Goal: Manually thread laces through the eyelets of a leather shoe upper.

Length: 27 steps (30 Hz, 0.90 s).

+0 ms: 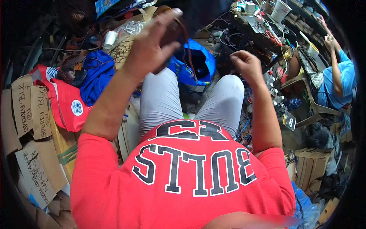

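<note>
My left hand point(152, 47), slightly blurred, is raised over my left knee. Its thumb and fingers grip a dark brown leather-like shoe point(176, 36), partly hidden behind the hand. A thin brown lace point(189, 57) hangs from the shoe's right side. Above my right knee, my right hand point(248, 65) is closed in a pinch, thumb against the curled fingers. Whatever it pinches, if anything, is too small and dark to make out. Between my knees and beyond them lies an open blue bag point(202, 61) with a dark inside.
Cardboard boxes point(30, 110), a red bag point(66, 105) and blue cloth point(97, 72) crowd the left. A cluttered bench point(263, 28) with a white bucket point(281, 10) stands far right. Nearer are bottles point(276, 100) and a chair point(316, 110). Another person in a blue shirt point(339, 82) sits at right.
</note>
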Available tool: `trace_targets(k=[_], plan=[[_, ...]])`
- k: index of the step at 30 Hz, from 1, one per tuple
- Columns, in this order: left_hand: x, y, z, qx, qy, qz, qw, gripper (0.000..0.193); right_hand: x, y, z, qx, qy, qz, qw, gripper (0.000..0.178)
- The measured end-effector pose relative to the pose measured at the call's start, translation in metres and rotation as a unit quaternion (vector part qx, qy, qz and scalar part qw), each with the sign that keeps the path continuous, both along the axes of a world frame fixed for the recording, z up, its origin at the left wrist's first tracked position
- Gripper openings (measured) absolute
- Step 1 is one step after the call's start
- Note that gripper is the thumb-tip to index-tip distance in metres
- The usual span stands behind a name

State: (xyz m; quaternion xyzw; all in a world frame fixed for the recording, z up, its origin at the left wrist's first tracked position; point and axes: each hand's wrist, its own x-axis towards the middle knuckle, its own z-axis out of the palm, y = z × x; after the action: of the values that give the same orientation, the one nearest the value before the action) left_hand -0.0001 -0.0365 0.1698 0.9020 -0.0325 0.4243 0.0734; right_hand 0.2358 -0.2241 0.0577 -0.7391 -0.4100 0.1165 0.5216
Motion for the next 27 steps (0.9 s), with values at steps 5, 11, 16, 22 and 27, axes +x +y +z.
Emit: trace_targets(k=[5, 11, 16, 22, 27], plan=[[-0.018, 0.004, 0.056, 0.006, -0.057, 0.182, 0.982, 0.065, 0.065, -0.038, -0.015, 0.078, 0.070, -0.118, 0.987, 0.014], [-0.024, 0.059, 0.015, -0.032, -0.080, 0.145, 0.986, 0.060, 0.078, -0.133, -0.003, 0.171, 0.160, -0.198, 0.952, 0.020], [0.013, 0.018, -0.105, 0.118, 0.036, 0.009, 0.992, 0.053, 0.057, -0.258, 0.018, -0.039, 0.089, -0.214, 0.972, 0.035], [0.014, -0.074, -0.200, 0.088, 0.192, -0.161, 0.964, 0.048, -0.005, -0.234, -0.025, -0.337, -0.194, -0.208, 0.897, 0.042], [0.023, -0.081, -0.176, -0.031, 0.193, -0.265, 0.944, 0.044, -0.088, -0.096, -0.057, -0.133, 0.140, -0.129, 0.973, 0.076]])
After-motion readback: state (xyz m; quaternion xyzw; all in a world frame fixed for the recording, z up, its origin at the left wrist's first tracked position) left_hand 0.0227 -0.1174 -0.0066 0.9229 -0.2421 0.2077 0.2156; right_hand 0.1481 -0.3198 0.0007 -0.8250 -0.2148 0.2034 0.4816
